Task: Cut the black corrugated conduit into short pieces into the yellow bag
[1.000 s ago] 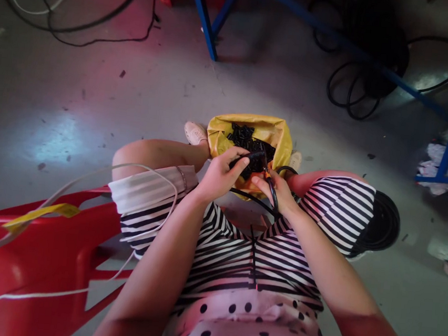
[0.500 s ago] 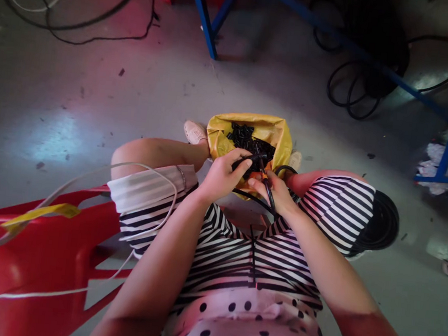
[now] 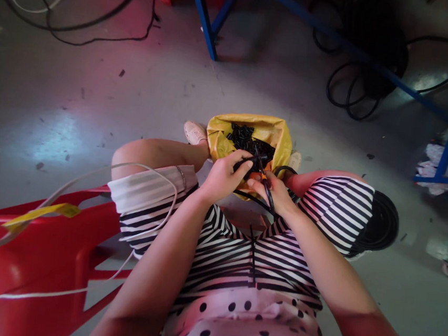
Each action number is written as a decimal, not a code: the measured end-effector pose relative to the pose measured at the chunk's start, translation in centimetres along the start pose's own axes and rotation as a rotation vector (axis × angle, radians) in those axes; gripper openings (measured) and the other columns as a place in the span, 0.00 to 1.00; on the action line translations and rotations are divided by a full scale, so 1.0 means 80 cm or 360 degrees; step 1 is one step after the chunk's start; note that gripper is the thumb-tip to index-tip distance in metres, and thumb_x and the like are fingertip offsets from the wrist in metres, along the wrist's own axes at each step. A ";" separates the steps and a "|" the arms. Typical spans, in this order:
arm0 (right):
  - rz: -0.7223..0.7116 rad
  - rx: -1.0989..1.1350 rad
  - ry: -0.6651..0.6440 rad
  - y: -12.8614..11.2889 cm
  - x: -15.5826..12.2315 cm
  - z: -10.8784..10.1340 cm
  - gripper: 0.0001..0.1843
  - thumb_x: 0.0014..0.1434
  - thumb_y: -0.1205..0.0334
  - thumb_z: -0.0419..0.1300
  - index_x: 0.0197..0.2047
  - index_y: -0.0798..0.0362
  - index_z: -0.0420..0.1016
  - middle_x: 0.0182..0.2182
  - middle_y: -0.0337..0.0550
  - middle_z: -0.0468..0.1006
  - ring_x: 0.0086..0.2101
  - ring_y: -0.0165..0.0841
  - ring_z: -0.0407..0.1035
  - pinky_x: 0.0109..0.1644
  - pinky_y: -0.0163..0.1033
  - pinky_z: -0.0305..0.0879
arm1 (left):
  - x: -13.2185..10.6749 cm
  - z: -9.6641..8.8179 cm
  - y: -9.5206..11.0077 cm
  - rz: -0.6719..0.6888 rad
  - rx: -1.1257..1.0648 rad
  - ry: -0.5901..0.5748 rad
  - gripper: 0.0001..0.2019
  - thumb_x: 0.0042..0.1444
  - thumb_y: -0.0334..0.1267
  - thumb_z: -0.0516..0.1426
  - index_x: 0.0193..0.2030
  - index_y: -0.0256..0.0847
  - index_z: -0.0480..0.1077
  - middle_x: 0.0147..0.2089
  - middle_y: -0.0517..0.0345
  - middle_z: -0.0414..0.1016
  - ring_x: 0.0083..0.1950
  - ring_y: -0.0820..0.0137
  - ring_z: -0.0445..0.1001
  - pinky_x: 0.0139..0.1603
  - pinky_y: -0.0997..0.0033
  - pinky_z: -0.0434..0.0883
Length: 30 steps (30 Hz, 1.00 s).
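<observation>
A yellow bag (image 3: 248, 119) stands open between my feet, with many short black pieces (image 3: 242, 134) inside. Over its near rim, my left hand (image 3: 221, 177) is closed around a length of black tube (image 3: 242, 162). My right hand (image 3: 280, 195) grips a pair of cutters (image 3: 269, 194) with black and orange handles. Their jaws meet the tube just beyond my left fingertips; whether they are closed is too small to tell. More black tube (image 3: 253, 198) runs below my hands toward the right knee.
At the left is a red plastic stool (image 3: 39, 272) with a white cable (image 3: 49, 293) across it. A coil of black tube (image 3: 380, 225) lies beyond my right knee. Ahead stands a blue metal frame (image 3: 206, 23), with dark cables (image 3: 350, 95) and plastic bags (image 3: 434, 162) to the right.
Almost nothing differs. Both hands stay over the bag, and the cutters have shifted very slightly at the tube.
</observation>
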State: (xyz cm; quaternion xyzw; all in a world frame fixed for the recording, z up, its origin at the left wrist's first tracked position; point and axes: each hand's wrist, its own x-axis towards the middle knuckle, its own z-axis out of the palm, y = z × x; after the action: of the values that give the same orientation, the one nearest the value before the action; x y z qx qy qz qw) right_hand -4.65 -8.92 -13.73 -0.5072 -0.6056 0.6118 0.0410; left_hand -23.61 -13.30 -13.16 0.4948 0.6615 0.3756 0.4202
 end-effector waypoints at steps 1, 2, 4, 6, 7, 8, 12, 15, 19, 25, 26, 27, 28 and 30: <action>-0.0004 0.0011 -0.0010 0.000 0.000 0.000 0.25 0.59 0.38 0.66 0.43 0.51 0.71 0.34 0.40 0.77 0.34 0.35 0.72 0.39 0.39 0.63 | 0.000 0.000 -0.001 0.0007 0.0010 -0.0009 0.14 0.68 0.46 0.55 0.49 0.41 0.76 0.49 0.52 0.83 0.50 0.62 0.80 0.55 0.65 0.74; -0.0012 0.0021 -0.0023 0.001 0.001 0.000 0.25 0.60 0.38 0.66 0.44 0.51 0.71 0.35 0.40 0.78 0.34 0.35 0.72 0.39 0.38 0.64 | 0.000 0.000 -0.002 0.0013 0.0022 -0.0017 0.14 0.68 0.46 0.55 0.49 0.41 0.76 0.49 0.52 0.83 0.50 0.62 0.80 0.55 0.65 0.74; -0.0031 0.0034 -0.0047 0.003 0.002 0.000 0.25 0.60 0.37 0.65 0.45 0.51 0.72 0.37 0.41 0.79 0.35 0.35 0.72 0.40 0.38 0.65 | 0.000 0.000 -0.003 0.0021 0.0046 -0.0031 0.14 0.68 0.46 0.55 0.50 0.41 0.77 0.49 0.52 0.84 0.50 0.62 0.80 0.55 0.65 0.74; -0.0042 0.0030 -0.0054 0.005 0.003 0.000 0.25 0.61 0.37 0.65 0.45 0.51 0.72 0.38 0.42 0.79 0.36 0.36 0.73 0.41 0.38 0.65 | 0.000 0.000 -0.003 0.0019 0.0062 -0.0041 0.14 0.68 0.46 0.54 0.50 0.41 0.77 0.49 0.52 0.84 0.51 0.61 0.80 0.55 0.65 0.74; -0.0043 0.0024 -0.0053 0.006 0.003 0.000 0.25 0.61 0.37 0.65 0.45 0.51 0.72 0.38 0.42 0.79 0.37 0.36 0.73 0.41 0.38 0.65 | 0.000 0.000 -0.003 0.0017 0.0064 -0.0043 0.14 0.68 0.46 0.54 0.50 0.41 0.77 0.49 0.52 0.84 0.51 0.61 0.80 0.55 0.65 0.74; -0.0041 0.0016 -0.0051 0.006 0.003 0.000 0.25 0.61 0.37 0.65 0.45 0.51 0.72 0.38 0.42 0.79 0.37 0.36 0.73 0.42 0.38 0.65 | 0.000 0.000 -0.002 0.0014 0.0063 -0.0044 0.14 0.68 0.46 0.54 0.50 0.41 0.77 0.49 0.52 0.83 0.51 0.62 0.80 0.54 0.66 0.74; -0.0021 -0.0019 -0.0061 0.006 0.003 -0.001 0.25 0.61 0.37 0.65 0.47 0.50 0.72 0.40 0.43 0.80 0.39 0.38 0.75 0.44 0.39 0.67 | -0.001 0.001 0.000 0.0000 0.0024 -0.0034 0.14 0.68 0.45 0.54 0.49 0.40 0.77 0.48 0.52 0.83 0.49 0.62 0.80 0.53 0.66 0.73; -0.0023 -0.0048 -0.0055 0.006 0.004 -0.001 0.25 0.62 0.37 0.65 0.48 0.50 0.72 0.42 0.43 0.81 0.40 0.39 0.75 0.46 0.40 0.68 | 0.000 0.001 0.001 -0.0014 -0.0018 -0.0021 0.14 0.67 0.45 0.55 0.48 0.39 0.76 0.47 0.52 0.83 0.49 0.63 0.80 0.53 0.67 0.73; -0.0025 -0.0106 -0.0044 0.004 0.003 0.000 0.24 0.62 0.37 0.65 0.47 0.50 0.72 0.40 0.43 0.81 0.40 0.40 0.76 0.46 0.41 0.68 | 0.001 0.002 0.001 -0.0010 -0.0091 0.0002 0.14 0.67 0.45 0.55 0.48 0.39 0.76 0.47 0.52 0.83 0.49 0.63 0.80 0.53 0.66 0.73; -0.0016 -0.0100 -0.0035 0.000 0.001 -0.001 0.24 0.63 0.39 0.65 0.49 0.50 0.73 0.42 0.44 0.82 0.41 0.40 0.76 0.46 0.41 0.69 | 0.001 0.002 -0.001 0.0009 -0.0070 0.0015 0.13 0.67 0.45 0.55 0.48 0.39 0.76 0.48 0.52 0.83 0.49 0.63 0.80 0.53 0.67 0.73; -0.0020 -0.0099 -0.0036 0.000 0.001 0.000 0.24 0.63 0.39 0.65 0.49 0.50 0.74 0.42 0.44 0.82 0.41 0.40 0.76 0.46 0.41 0.69 | 0.001 0.002 0.000 0.0008 -0.0056 0.0010 0.14 0.67 0.45 0.55 0.48 0.39 0.76 0.47 0.52 0.83 0.49 0.63 0.80 0.52 0.67 0.73; -0.0017 -0.0100 -0.0035 0.000 0.001 0.000 0.24 0.63 0.39 0.65 0.49 0.50 0.74 0.42 0.44 0.82 0.41 0.40 0.76 0.46 0.41 0.69 | 0.001 0.002 0.000 0.0005 -0.0041 0.0005 0.14 0.67 0.45 0.55 0.48 0.39 0.76 0.47 0.52 0.83 0.49 0.63 0.80 0.52 0.66 0.73; -0.0011 -0.0099 -0.0034 0.001 0.002 -0.001 0.24 0.62 0.39 0.66 0.49 0.50 0.74 0.41 0.43 0.82 0.40 0.40 0.76 0.46 0.41 0.69 | 0.001 0.002 0.000 0.0000 -0.0027 0.0000 0.14 0.67 0.45 0.55 0.48 0.39 0.76 0.47 0.52 0.83 0.48 0.63 0.80 0.51 0.66 0.73; -0.0001 -0.0089 -0.0042 0.002 0.002 -0.001 0.24 0.62 0.39 0.66 0.49 0.50 0.73 0.40 0.42 0.81 0.39 0.39 0.76 0.44 0.40 0.68 | 0.000 0.002 0.000 -0.0005 0.0003 -0.0009 0.14 0.67 0.45 0.54 0.48 0.39 0.76 0.47 0.52 0.83 0.48 0.63 0.80 0.51 0.66 0.73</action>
State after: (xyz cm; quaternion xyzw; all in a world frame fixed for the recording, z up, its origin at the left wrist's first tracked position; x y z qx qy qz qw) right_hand -4.60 -8.77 -13.91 -0.4999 -0.6230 0.6013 0.0190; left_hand -23.45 -13.26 -13.20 0.4953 0.6615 0.3728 0.4221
